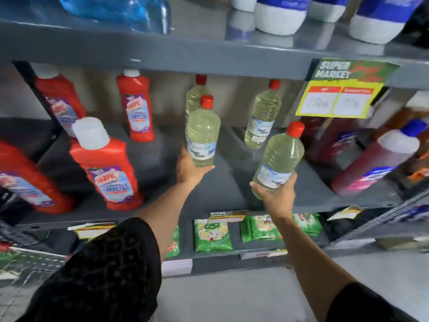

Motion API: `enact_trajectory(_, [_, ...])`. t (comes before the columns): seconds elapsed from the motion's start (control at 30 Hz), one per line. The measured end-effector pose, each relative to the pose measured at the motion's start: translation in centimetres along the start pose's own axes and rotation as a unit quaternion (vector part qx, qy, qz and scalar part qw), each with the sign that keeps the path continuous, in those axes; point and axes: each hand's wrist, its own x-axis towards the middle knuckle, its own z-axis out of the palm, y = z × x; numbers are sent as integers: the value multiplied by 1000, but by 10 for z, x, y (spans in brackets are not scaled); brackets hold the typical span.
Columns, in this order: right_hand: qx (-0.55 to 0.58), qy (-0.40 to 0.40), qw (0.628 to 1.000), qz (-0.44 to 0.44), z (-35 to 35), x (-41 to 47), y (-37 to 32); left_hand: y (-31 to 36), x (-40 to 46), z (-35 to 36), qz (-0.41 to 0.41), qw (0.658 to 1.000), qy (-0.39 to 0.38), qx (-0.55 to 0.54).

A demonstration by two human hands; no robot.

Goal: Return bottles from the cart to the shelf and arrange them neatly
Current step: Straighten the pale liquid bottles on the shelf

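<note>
Bottles ride in both hands: left hand (192,167) cups one (203,133) low over the shelf (222,194); right hand (277,194) wraps another (277,159), tilted. Each grip sits near the base, so either could topple into its standing neighbours.

Two clear red-capped bottles of pale yellow liquid: one bottle (202,133) upright above the left fingers (204,168), the other bottle (279,159) tilted, its base wrapped by right fingers (286,182).
</note>
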Motion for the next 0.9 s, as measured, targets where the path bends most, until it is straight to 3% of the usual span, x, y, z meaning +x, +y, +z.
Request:
enact_trajectory(0.27, [14, -2, 1000, -5, 3, 0, 9, -18, -51, -8, 54, 996, 73, -8])
enact_trajectory(0.73, [-15, -76, 995, -62, -8, 4, 29, -27, -97, -12, 85, 992, 93, -25])
enact_trajectory(0.9, [-11, -83, 995, -61, -10, 1, 28, -27, -100, -15, 90, 994, 62, -9])
